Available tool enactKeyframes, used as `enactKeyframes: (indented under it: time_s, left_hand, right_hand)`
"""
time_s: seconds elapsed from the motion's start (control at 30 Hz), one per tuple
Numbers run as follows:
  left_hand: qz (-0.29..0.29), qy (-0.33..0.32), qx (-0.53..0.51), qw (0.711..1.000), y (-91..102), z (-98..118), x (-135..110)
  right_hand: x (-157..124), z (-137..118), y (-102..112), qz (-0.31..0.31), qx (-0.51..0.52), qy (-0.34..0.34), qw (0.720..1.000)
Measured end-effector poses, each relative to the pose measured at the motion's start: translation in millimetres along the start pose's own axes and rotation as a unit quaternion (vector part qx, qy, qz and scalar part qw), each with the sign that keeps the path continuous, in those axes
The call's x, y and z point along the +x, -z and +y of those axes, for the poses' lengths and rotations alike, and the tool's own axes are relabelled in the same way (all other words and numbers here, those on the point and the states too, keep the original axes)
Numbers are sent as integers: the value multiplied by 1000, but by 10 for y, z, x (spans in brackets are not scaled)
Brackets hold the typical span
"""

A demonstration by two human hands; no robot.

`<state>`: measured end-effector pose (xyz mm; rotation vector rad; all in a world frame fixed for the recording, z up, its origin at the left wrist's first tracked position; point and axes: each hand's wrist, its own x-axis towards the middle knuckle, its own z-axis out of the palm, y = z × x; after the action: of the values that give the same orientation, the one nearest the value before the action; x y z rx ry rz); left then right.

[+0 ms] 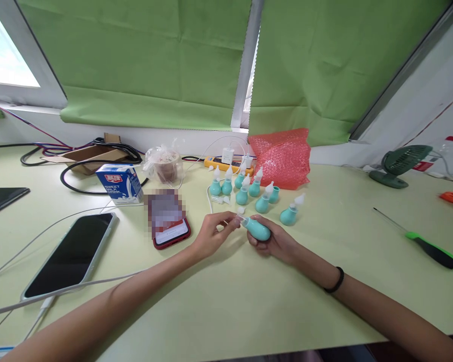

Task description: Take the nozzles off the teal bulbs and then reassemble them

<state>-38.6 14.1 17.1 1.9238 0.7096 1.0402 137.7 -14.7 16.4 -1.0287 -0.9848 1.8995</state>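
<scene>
My right hand (276,242) is wrapped round a teal rubber bulb (258,229) that lies sideways just above the pale green table (249,301). My left hand (213,232) pinches the small clear tip (242,219) at the bulb's left end. Behind them stand several more teal bulbs with white tips (245,188), and one stands apart (290,213) to the right. A few loose white tips (222,199) lie near the group.
A large phone (73,254) on a white cable lies at the left, a red-cased phone (169,227) beside my left hand. A milk carton (120,183), plastic-wrapped cup (163,165), pink bubble wrap (283,157), green fan (400,165) and green-handled screwdriver (430,249) surround the work area.
</scene>
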Motion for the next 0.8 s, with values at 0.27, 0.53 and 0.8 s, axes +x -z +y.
enactKeyframes:
  time_s: [0.27,0.53,0.8]
  left_hand:
    - [-67,27,254,965,248,214,194]
    - [-298,67,427,851,403,184,124]
    - [-283,-37,399,872,220,46,106]
  right_hand:
    - [22,70,22,38,-35,126,991]
    - [64,138,44,93,-5,199,976]
    - [61,154,44,114,-15,227,967]
